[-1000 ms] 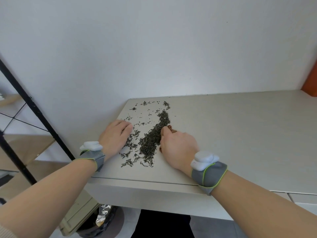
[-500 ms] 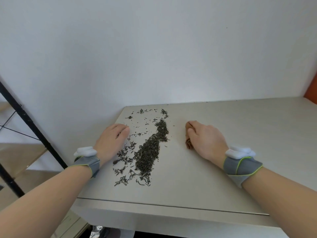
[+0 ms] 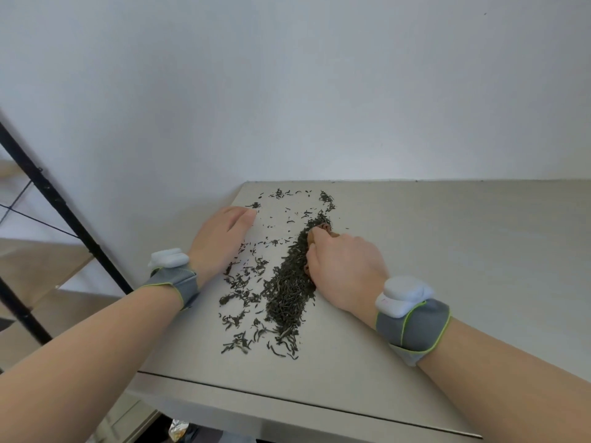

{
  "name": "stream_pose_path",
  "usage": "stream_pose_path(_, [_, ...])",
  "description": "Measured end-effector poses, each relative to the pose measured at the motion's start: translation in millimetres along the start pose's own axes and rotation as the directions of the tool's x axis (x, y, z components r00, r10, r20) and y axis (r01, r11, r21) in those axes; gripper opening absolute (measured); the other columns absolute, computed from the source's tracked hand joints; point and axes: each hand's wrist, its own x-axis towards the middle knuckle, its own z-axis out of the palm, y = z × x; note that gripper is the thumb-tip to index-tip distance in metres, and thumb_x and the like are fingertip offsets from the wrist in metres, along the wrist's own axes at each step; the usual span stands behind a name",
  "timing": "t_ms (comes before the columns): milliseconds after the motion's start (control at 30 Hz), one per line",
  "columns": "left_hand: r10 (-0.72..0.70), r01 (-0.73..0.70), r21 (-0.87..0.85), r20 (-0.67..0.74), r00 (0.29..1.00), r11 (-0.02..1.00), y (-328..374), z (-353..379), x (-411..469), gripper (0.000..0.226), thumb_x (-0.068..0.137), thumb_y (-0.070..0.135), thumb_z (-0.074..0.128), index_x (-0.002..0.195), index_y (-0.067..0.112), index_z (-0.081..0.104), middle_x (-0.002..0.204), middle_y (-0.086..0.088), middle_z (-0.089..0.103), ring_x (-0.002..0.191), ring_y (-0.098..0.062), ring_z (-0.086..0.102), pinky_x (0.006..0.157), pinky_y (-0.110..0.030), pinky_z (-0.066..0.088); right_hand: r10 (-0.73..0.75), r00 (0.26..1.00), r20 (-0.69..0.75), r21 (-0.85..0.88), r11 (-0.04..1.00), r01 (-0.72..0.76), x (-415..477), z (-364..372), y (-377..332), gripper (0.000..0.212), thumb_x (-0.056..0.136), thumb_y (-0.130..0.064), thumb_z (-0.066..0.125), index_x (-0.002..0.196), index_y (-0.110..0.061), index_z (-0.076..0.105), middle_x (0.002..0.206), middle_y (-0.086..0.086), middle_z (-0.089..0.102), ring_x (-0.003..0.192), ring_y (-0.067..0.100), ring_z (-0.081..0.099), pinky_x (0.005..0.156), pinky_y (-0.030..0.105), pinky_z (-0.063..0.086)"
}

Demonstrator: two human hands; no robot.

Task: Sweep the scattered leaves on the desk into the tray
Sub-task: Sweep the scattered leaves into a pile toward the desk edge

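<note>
**Right hand against the leaf ridge, left hand flat at the far edge**

From my remote seat I see a plain white wall [image 3: 287, 91] behind the pale grey desk top [image 3: 447, 251], and a black metal shelf frame [image 3: 60, 203] standing off to the left of the left hand, beyond the desk's edge. A crumpled bit of foil [image 3: 179, 434] shows below the desk's front lip. Both wrists carry grey bands with lime trim and a white pod: the left wristband [image 3: 172, 276] and the right wristband [image 3: 412, 318]. Nothing lies between the two hands except the leaves themselves.

My left hand [image 3: 224, 241] lies palm down on the desk, fingers extended and together, holding nothing, close to the desk's left edge. My right hand [image 3: 342, 273] is closed over a small brown wooden tool [image 3: 323, 228], of which only the tip shows past the fingertips and a sliver under the palm.

The dark green dried leaves [image 3: 287, 286] sit in a long dense ridge pressed directly against the left side of the right hand, running from beyond its fingertips back past the wrist. Thinner scatter spreads between the ridge and the left hand, some flecks touching that hand's edge, with more strewn beyond both sets of fingertips toward the wall. I see no tray in view.
</note>
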Motion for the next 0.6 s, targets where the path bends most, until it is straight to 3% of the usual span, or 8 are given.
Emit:
stream_pose_path(167, [-0.007, 0.007, -0.03, -0.004, 1.0, 1.0, 2, 0, 3, 0.071, 0.097, 0.065, 0.025, 0.135, 0.021, 0.065, 0.137, 0.004, 0.061, 0.13, -0.016, 0.051, 0.11, -0.035, 0.034, -0.023, 1.0, 0.006, 0.033, 0.999, 0.023, 8, 4, -15, 0.026, 0.106, -0.029, 0.033, 0.119, -0.021, 0.053, 0.097, 0.009, 0.069, 0.083, 0.037, 0.064, 0.066, 0.038, 0.041])
stream_pose_path(367, [0.0, 0.0, -0.025, -0.005, 1.0, 1.0, 0, 1, 4, 0.065, 0.1, 0.061, 0.027, 0.136, 0.022, 0.065, 0.137, 0.006, 0.061, 0.13, -0.014, 0.05, 0.107, -0.031, 0.032, 0.131, 0.991, 0.001, 0.334, 0.934, -0.124, 7, -14, 22, 0.022, 0.101, -0.036, 0.034, 0.105, -0.032, 0.056, 0.09, 0.002, 0.07, 0.082, 0.031, 0.06, 0.077, 0.04, 0.052])
stream_pose_path(467, [0.003, -0.003, -0.011, 0.006, 1.0, 1.0, -2, 1, 5, 0.068, 0.1, 0.063, 0.025, 0.137, 0.022, 0.064, 0.14, 0.005, 0.06, 0.131, -0.014, 0.05, 0.108, -0.032, 0.033, 0.209, 0.978, -0.024, 0.289, 0.938, -0.193, 11, -20, 62, 0.021, 0.098, -0.038, 0.033, 0.098, -0.032, 0.054, 0.086, 0.001, 0.07, 0.082, 0.032, 0.062, 0.078, 0.042, 0.054])
stream_pose_path(600, [0.01, -0.009, -0.026, 0.007, 1.0, 1.0, -1, 2, 4, 0.074, 0.096, 0.068, 0.023, 0.137, 0.023, 0.065, 0.14, 0.007, 0.06, 0.132, -0.012, 0.049, 0.11, -0.032, 0.032, 0.282, 0.959, -0.038, 0.082, 0.957, -0.278, 15, -24, 103, 0.027, 0.101, -0.039, 0.028, 0.099, -0.028, 0.053, 0.085, 0.007, 0.067, 0.076, 0.035, 0.06, 0.073, 0.042, 0.054])
